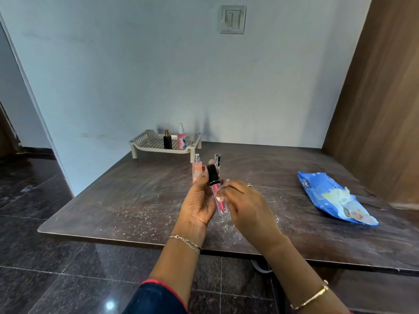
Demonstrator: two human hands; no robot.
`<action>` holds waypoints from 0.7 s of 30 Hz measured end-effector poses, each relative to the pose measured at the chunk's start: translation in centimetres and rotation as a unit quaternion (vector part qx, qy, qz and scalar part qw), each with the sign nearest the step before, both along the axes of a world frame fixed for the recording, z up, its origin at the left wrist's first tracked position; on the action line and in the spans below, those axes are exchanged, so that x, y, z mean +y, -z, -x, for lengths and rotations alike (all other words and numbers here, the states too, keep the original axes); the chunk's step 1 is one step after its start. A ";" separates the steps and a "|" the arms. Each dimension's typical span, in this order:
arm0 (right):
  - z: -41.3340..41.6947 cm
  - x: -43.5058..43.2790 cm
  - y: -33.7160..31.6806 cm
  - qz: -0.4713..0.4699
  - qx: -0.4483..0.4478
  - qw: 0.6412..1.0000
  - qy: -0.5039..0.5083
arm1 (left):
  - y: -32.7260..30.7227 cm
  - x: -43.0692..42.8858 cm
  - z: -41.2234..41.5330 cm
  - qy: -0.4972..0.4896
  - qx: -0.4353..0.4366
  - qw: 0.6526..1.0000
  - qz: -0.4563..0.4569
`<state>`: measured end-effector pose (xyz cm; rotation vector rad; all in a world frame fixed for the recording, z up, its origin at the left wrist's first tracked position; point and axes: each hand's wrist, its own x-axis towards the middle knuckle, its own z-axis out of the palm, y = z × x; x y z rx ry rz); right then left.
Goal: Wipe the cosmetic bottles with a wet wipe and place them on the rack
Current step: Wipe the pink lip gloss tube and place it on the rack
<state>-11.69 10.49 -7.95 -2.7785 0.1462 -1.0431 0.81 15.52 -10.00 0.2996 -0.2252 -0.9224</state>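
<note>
Person stands at dark table point(283, 168), both hands raised over its near half. Left hand point(199, 200) curls around a pink lip-gloss tube point(218, 193) with black cap, tube tilted, cap end away from the body; fingers wrap the cap and upper barrel. Right hand point(244, 200) is closed against the tube's lower barrel, a pale scrap showing at its fingertips — likely the wet wipe, though too small to be sure.

Rack point(140, 141) sits at the far edge against the wall, well apart from the hands. On it: a black bottle point(167, 141) and a pink spray bottle point(181, 139), both upright. Two more items stand on the table just behind the hands: a peach spray bottle point(196, 168) and a slim dark-capped tube point(217, 160). Blue wipe packet point(333, 196) lies to the right.

Judgement: wiping step under way. To do it well, rotate the tube in the left hand while the right draws the wipe along the barrel, then shift the grip to cover the cap.
</note>
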 end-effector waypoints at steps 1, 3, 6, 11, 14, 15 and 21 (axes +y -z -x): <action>-0.3 0.0 -0.6 -0.004 -0.013 1.000 0.002 | 0.0 0.0 0.2 0.009 0.001 1.000 0.002; -0.9 0.0 -1.8 -0.007 -0.037 0.999 0.004 | -0.1 -0.1 0.5 0.023 0.001 1.000 0.010; -1.6 0.2 -2.2 0.008 -0.043 0.999 0.008 | -0.1 -0.2 0.4 0.016 -0.002 1.000 0.004; -1.8 0.3 -1.8 0.028 -0.012 1.000 -0.005 | 0.4 -0.3 0.2 -0.001 0.010 1.000 -0.007; -1.8 -0.3 -2.0 0.002 -0.038 0.999 0.001 | 0.2 -0.4 0.4 0.002 0.008 1.000 0.006; -1.8 -0.5 -1.9 -0.011 -0.045 0.999 0.007 | 0.1 -0.5 0.5 0.004 0.007 1.000 0.011; -0.7 -0.5 -0.5 -0.015 -0.022 1.000 0.018 | 0.0 -0.2 -0.3 -0.034 0.015 0.999 0.012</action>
